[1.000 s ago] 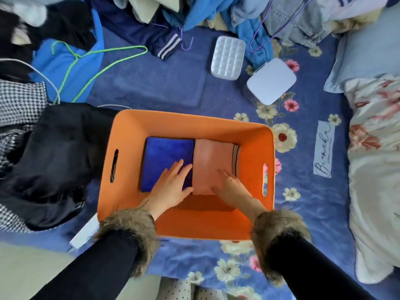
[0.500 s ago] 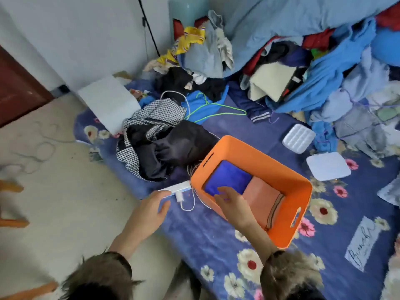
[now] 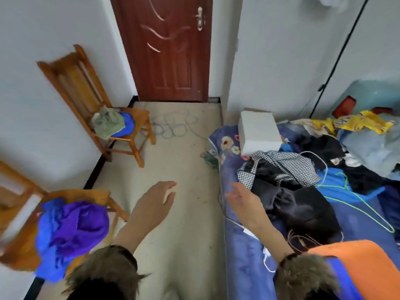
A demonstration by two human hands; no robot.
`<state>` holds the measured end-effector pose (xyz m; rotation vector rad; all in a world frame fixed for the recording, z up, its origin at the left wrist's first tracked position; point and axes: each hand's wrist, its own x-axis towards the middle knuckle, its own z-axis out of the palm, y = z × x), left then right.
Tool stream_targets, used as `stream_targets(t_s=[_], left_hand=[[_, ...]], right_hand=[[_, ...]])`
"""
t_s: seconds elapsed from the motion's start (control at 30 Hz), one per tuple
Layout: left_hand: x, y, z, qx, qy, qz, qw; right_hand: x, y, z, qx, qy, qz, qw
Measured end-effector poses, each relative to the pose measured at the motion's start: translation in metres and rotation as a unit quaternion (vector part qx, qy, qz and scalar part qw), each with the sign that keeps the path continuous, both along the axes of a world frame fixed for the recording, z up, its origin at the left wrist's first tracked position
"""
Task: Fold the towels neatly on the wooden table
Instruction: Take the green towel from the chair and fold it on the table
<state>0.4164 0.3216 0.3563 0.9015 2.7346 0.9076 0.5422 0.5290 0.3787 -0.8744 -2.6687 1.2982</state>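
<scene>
A heap of purple and blue towels [image 3: 71,232] lies on the near wooden chair [image 3: 86,194] at the lower left. A green and a blue towel [image 3: 109,124] sit bunched on the far wooden chair [image 3: 75,83] by the wall. My left hand [image 3: 151,204] hovers over the floor with fingers spread, holding nothing. My right hand [image 3: 243,202] reaches out at the bed's edge, fingers relaxed and empty. The orange basket [image 3: 355,267] shows at the bottom right with a strip of blue towel [image 3: 335,269] inside; the rest of its contents are out of frame.
A brown door [image 3: 171,48] closes the far wall. The bed [image 3: 242,245] with a floral blue sheet carries a white box [image 3: 258,132], checked and black clothes [image 3: 287,191], a green hanger [image 3: 355,195] and a white cable [image 3: 266,258]. Bare floor [image 3: 179,169] runs between chairs and bed.
My view has swung left, away from the basket toward the chairs and the door. Both hands have left the basket and now reach forward, empty.
</scene>
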Motion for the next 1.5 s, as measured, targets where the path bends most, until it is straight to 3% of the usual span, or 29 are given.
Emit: stream_targets(t_s=[0.13, 0.5, 0.73, 1.0, 1.3, 1.5], left_hand=[[-0.059, -0.048, -0.001, -0.002, 0.007, 0.06, 0.998], [-0.208, -0.119, -0.007, -0.068, 0.035, 0.103, 0.992], [-0.316, -0.119, -0.025, -0.059, 0.036, 0.127, 0.989], [-0.497, -0.09, -0.035, -0.063, 0.064, 0.17, 0.981], [-0.653, -0.086, -0.06, -0.099, 0.007, 0.217, 0.971], [-0.762, -0.084, -0.119, -0.114, -0.065, 0.249, 0.96]], right_hand=[[-0.088, -0.041, -0.001, 0.069, 0.03, 0.087, 0.993], [-0.28, -0.113, -0.006, 0.147, 0.069, 0.188, 0.969], [-0.407, -0.115, -0.023, 0.16, 0.068, 0.244, 0.954], [-0.605, -0.087, -0.035, 0.157, 0.079, 0.271, 0.947], [-0.786, -0.083, -0.054, 0.142, 0.037, 0.339, 0.929], [-0.908, -0.091, -0.124, 0.144, -0.03, 0.396, 0.906]])
